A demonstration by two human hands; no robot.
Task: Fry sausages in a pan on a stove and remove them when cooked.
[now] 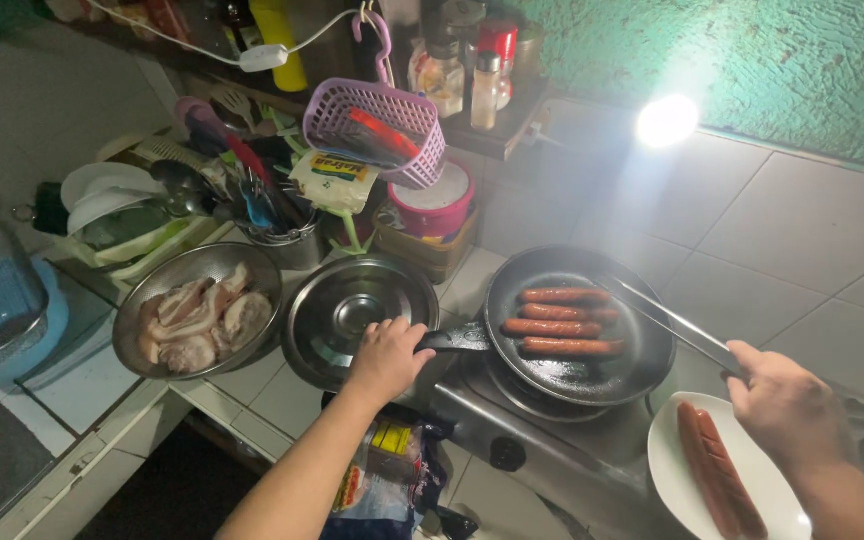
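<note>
Black frying pan (pixel 642 345) sits on our stove (pixel 542 440), four sausages (pixel 564 322) inside. Our left hand (pixel 387 358) grips its handle (pixel 457 340); our right hand (pixel 787 410) clasps metal tongs (pixel 667 320) above a white plate (pixel 672 465).

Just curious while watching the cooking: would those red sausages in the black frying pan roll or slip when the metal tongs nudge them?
Probably. The red sausages are round and glossy, so they likely roll and slip. The black frying pan looks oily, which may help them slide.

Green wall (pixel 752 50), white tiles (pixel 802 220), bright lamp (pixel 667 120)
</note>
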